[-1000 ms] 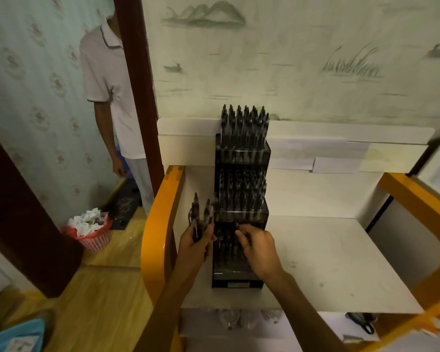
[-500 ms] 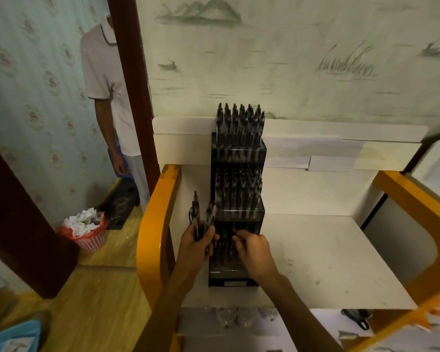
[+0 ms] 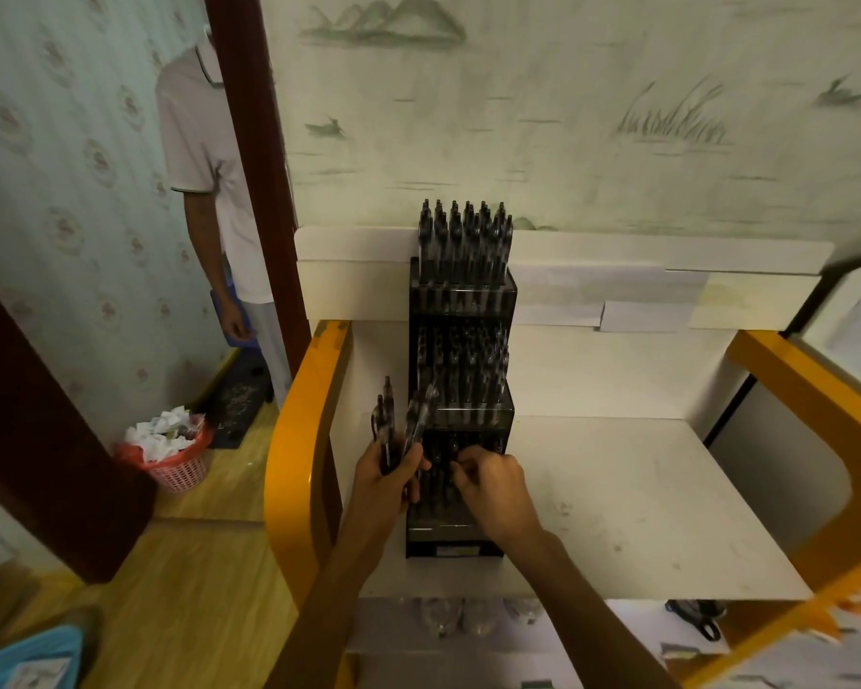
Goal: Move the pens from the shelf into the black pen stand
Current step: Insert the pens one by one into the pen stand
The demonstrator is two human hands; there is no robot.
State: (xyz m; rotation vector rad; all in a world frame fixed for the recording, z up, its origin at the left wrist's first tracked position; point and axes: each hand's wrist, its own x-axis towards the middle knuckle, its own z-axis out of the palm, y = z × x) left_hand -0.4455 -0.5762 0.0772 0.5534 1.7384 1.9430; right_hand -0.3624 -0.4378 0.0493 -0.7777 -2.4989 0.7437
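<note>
Little has changed over the last second: the left hand point(image 3: 386, 482) still holds a bundle of pens point(image 3: 398, 425) just left of the black pen stand point(image 3: 461, 390), while the right hand point(image 3: 493, 489) keeps its fingers curled at the stand's lowest tier, apparently seating a pen, though what it holds is hidden.

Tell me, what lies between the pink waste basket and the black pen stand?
In the head view, the shelf's orange side frame stands between the waste basket and the pen stand.
</note>
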